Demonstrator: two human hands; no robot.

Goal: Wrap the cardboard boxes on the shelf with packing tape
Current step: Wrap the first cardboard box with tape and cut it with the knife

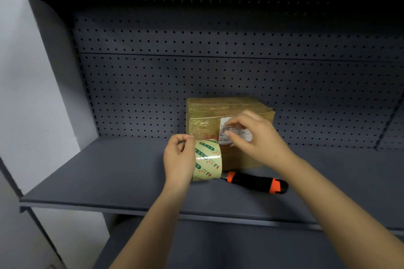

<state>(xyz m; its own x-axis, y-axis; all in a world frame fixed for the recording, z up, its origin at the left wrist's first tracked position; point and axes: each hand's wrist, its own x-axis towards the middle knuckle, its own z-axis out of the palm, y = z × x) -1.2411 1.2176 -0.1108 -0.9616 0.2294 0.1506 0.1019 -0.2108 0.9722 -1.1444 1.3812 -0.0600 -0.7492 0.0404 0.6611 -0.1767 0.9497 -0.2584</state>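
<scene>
The cardboard box [227, 105] sits on the shelf [109, 170], close to the pegboard back [196, 72]. The tape roll [207, 159] stands before the box's left part, with the knife [255, 182] lying on the shelf just right of the roll, in front of the box.

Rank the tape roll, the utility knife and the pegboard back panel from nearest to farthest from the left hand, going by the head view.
1. The tape roll: held in the left hand itself.
2. The utility knife: lying on the shelf just right of the roll, in front of the box.
3. The pegboard back panel: at the shelf's rear, behind the box.
</scene>
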